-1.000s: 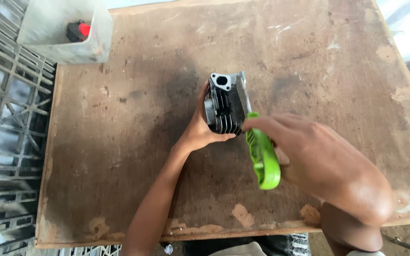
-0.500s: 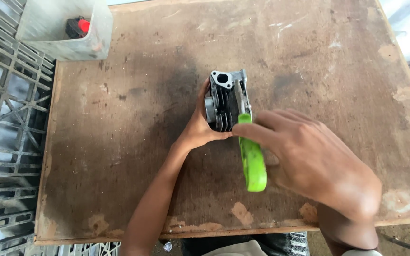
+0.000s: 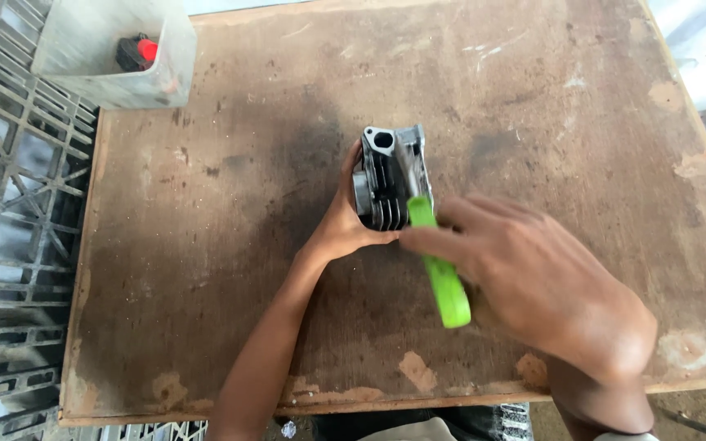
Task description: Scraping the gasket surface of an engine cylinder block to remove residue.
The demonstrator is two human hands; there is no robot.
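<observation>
A finned metal engine part (image 3: 390, 175) is steadied and worked on with a green-handled tool (image 3: 439, 265) at the middle of a worn wooden table (image 3: 206, 245).

The stained brown table fills most of the view, and a grey plastic crate lattice (image 3: 10, 229) is seen along its left edge. A translucent plastic tub (image 3: 104, 77) is set at the table's far left corner, with a small red and black item (image 3: 136, 51) inside it. The right hand (image 3: 533, 278) is closed around the green handle, the metal blade being laid against the part's top. The left hand (image 3: 345, 220) is wrapped about the part's left side, which is held standing on the table.
</observation>
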